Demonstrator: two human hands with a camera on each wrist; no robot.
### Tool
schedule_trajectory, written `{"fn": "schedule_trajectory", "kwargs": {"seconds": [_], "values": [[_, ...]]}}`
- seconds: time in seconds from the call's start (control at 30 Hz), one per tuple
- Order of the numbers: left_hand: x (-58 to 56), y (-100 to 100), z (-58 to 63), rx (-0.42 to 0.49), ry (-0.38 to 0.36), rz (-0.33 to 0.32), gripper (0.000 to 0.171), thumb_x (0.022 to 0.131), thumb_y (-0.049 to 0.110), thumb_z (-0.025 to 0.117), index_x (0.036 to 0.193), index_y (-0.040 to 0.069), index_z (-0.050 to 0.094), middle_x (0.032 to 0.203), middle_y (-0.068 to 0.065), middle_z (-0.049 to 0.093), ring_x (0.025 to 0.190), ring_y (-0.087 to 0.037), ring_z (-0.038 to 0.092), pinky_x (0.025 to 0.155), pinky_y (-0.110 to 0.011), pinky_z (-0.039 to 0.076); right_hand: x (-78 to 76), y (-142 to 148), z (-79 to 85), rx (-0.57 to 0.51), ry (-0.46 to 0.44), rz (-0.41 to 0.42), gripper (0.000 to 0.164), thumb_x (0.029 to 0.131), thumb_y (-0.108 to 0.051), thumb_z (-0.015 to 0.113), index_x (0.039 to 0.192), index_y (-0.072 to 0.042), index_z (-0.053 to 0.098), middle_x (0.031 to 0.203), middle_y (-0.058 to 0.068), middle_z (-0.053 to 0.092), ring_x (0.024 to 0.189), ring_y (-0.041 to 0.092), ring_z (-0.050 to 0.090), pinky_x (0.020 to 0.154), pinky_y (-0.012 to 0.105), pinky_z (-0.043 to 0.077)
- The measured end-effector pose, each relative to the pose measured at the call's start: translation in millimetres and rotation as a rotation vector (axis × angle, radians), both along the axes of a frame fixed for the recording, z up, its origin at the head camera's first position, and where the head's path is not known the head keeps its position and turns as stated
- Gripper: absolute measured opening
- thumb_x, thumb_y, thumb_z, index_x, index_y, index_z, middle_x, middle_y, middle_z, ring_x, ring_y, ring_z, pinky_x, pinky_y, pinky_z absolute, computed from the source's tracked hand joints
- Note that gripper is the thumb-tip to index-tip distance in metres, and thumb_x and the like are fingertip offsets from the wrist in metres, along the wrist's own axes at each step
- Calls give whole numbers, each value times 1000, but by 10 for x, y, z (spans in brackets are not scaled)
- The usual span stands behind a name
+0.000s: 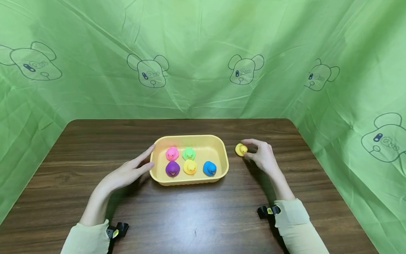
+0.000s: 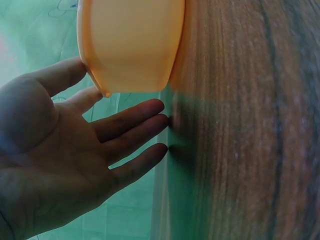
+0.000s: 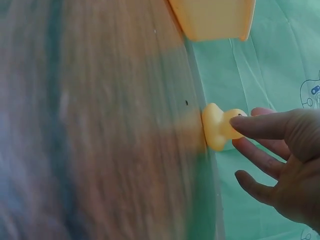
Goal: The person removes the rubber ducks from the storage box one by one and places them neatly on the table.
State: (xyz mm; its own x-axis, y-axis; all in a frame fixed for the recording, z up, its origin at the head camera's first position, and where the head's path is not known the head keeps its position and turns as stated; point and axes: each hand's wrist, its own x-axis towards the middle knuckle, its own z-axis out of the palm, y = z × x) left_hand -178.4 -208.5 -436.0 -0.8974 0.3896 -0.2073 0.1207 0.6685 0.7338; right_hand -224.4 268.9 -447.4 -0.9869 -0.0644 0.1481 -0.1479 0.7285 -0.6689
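A pale yellow plastic basket (image 1: 165, 180) holds several rubber ducks: a pink duck (image 1: 172, 153), a green duck (image 1: 188, 153), a purple duck (image 1: 172, 169), a yellow duck (image 1: 190, 167) and a blue duck (image 1: 209, 168). My left hand (image 1: 128, 171) touches the basket's left end with thumb and index finger at the rim; its other fingers stretch out below the rim in the left wrist view. To the right of the basket, my right hand (image 1: 261, 155) pinches a second yellow rubber duck (image 3: 214, 127) by its head, thumb on one side. This duck's base is down at the tabletop.
The dark wooden table (image 1: 190, 218) carries the basket near its middle. Behind it and along both sides hangs a green curtain (image 1: 196, 98) with printed bear heads. Each wrist wears a small black camera (image 1: 118, 230) beside a light sleeve.
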Motion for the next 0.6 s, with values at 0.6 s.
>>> {"fn": "schedule_trajectory", "kwargs": {"seconds": [0.6], "values": [[-7, -5, 1, 6, -5, -1, 69, 109, 48, 46, 166, 38, 9, 173, -13, 19, 157, -47, 19, 120, -72, 23, 145, -96, 179, 2, 215, -20, 37, 89, -13, 81, 125, -16, 74, 122, 7, 75, 113, 28, 70, 91, 27, 51]]}}
